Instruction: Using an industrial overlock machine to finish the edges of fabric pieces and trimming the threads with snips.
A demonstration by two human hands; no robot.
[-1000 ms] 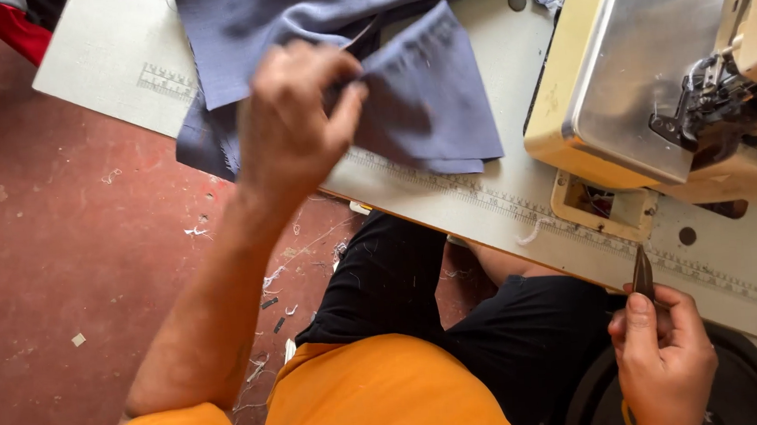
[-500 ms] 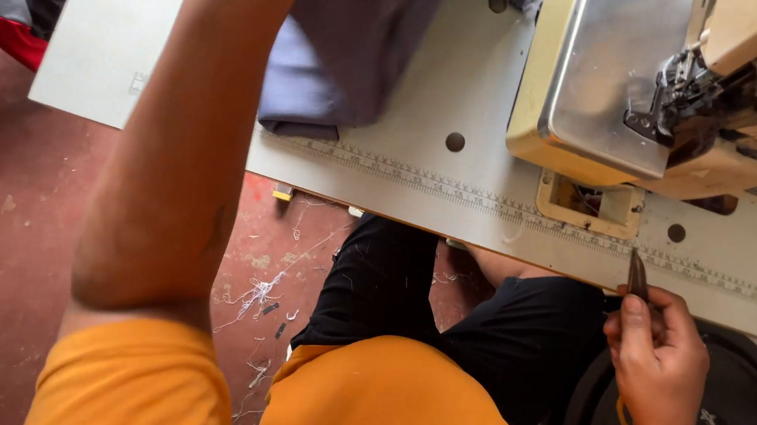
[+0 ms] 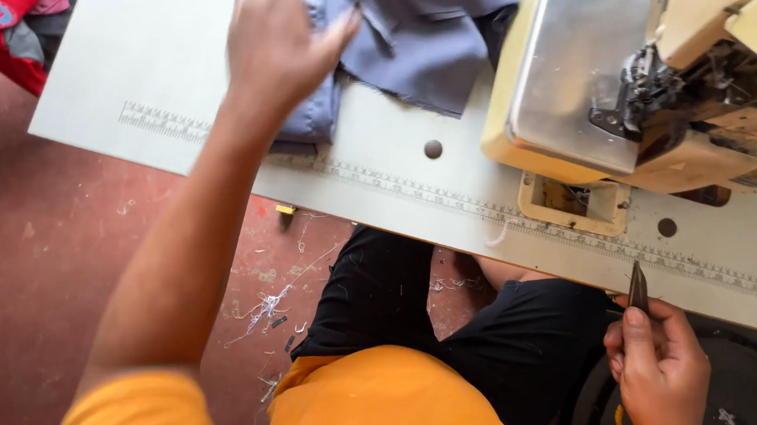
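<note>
My left hand [image 3: 282, 42] hovers over grey-blue fabric [image 3: 401, 33] piled on the pale sewing table [image 3: 164, 68], fingers spread and holding nothing; whether it touches the cloth I cannot tell. My right hand [image 3: 660, 370] rests low by the table's front edge, closed around a small dark pointed tool, a thread snipper [image 3: 638, 287], whose tip points up at the table edge. The cream and metal sewing machine [image 3: 617, 71] stands to the right of the fabric.
A printed ruler strip [image 3: 521, 216] runs along the table's front edge. Red cloth [image 3: 15, 34] lies on the floor at the upper left. Thread scraps [image 3: 269, 304] litter the red floor beside my knees.
My left hand let go of the gathered fabric and spread its fingers above the cloth, which lies farther back on the table. The right hand kept its tool and barely moved.
</note>
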